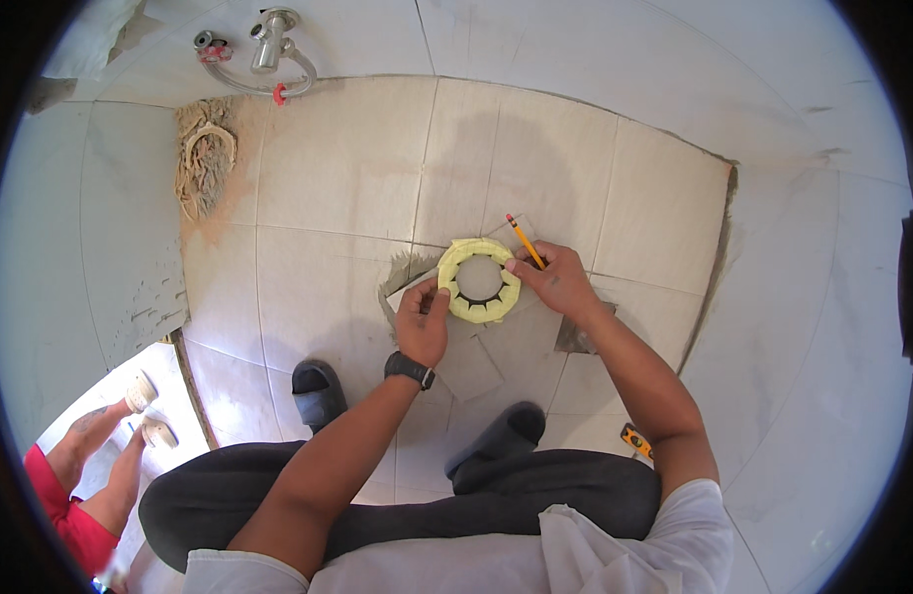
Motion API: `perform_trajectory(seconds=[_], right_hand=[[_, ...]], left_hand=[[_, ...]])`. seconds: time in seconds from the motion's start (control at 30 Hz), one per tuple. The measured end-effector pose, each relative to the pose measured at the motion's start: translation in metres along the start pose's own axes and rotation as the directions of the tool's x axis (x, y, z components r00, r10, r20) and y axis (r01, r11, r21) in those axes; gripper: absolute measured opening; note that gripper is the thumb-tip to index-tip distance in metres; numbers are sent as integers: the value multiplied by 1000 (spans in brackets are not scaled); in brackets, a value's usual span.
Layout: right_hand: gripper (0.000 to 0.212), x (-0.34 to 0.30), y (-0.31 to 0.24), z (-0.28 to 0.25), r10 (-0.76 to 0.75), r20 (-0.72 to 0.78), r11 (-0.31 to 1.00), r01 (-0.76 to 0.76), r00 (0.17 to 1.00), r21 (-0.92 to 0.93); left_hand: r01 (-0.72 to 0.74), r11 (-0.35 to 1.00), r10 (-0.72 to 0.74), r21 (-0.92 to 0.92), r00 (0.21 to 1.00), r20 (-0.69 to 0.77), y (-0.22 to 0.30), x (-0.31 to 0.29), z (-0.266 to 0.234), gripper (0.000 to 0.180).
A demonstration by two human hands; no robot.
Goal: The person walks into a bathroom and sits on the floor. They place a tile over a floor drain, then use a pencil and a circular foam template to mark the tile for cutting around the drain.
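Observation:
A flat yellow ring (449, 271), apparently wrapped in strips of tape with dark notches round its inner edge, lies against a grey cement-smeared patch between my hands. My left hand (423, 322) pinches its lower left rim, thumb on top. On the right rim rests the thumb of my right hand (560, 280). Those same fingers also hold a yellow pencil (526, 241), its reddish end pointing up and left. Grey material shows through the ring's opening; what lies under the ring is hidden.
Beige floor tiles (337, 158) surround me. A square drain (575, 335) is right of the ring, with a yellow-and-black tool (636, 441) nearer me. Rags (205, 168) fill the far left corner below a metal valve (270, 45) and hose. Another person's legs (105, 450) show at left.

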State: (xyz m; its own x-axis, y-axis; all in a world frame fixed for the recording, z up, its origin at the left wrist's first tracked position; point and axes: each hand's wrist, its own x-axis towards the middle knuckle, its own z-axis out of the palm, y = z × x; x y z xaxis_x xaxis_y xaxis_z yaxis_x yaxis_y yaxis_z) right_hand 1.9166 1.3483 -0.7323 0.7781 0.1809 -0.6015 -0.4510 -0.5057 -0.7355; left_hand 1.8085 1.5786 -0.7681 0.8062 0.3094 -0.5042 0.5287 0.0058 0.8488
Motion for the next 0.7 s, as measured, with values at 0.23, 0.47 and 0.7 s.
perform_trajectory(seconds=[0.23, 0.47, 0.7], right_hand=[[37, 0, 2, 4, -26, -42, 1000, 26, 999, 10], [35, -4, -3, 5, -21, -46, 997, 24, 999, 67], [35, -1, 6, 3, -46, -46, 999, 45, 998, -8]], left_hand=[[-74, 997, 74, -6, 997, -19, -4, 1, 3, 30], [-76, 995, 75, 64, 997, 6, 0, 0, 1, 33], [-142, 984, 144, 107, 990, -4, -6, 1, -6, 36]])
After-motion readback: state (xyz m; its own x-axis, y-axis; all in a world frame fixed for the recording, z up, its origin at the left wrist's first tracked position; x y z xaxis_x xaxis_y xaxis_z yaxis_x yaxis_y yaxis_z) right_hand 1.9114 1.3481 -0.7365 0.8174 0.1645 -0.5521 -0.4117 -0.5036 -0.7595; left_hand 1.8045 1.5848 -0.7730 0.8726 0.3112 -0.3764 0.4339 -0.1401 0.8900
